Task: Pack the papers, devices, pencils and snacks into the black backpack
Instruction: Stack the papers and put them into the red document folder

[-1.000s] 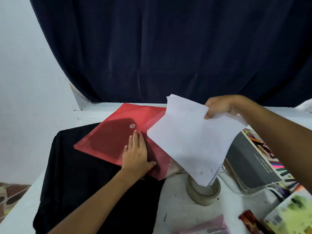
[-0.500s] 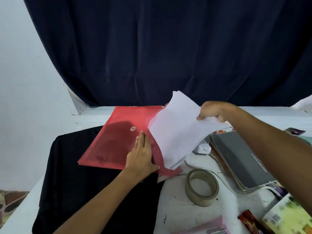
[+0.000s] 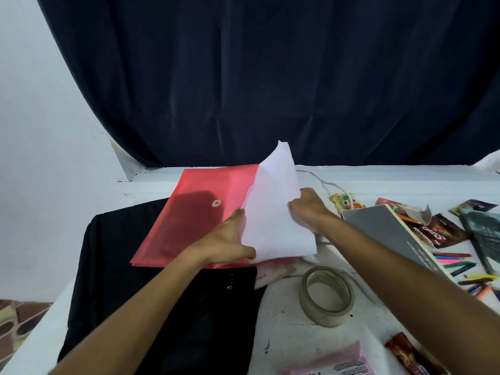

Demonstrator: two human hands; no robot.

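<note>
The black backpack (image 3: 130, 293) lies flat on the left of the white table. A red snap-button folder (image 3: 194, 223) rests on its upper part. My left hand (image 3: 227, 239) lies on the folder's right end, fingers straight, its fingertips hidden behind the sheets. My right hand (image 3: 308, 209) grips a bundle of white papers (image 3: 273, 220) by the right edge. The papers stand tilted over the folder's right end, and their lower edge touches it. I cannot tell whether they are inside the folder.
A tape roll (image 3: 327, 296) sits in front of the papers. To the right are a grey device (image 3: 389, 234), snack packets (image 3: 438, 234), coloured pencils (image 3: 460, 263) and a white cable (image 3: 324, 182). A pink packet (image 3: 332, 361) and a red snack bar (image 3: 405, 355) lie near the front edge.
My right hand has brought the papers left and down against the folder's right end, uncovering the tape roll. My left hand has stayed on the folder.
</note>
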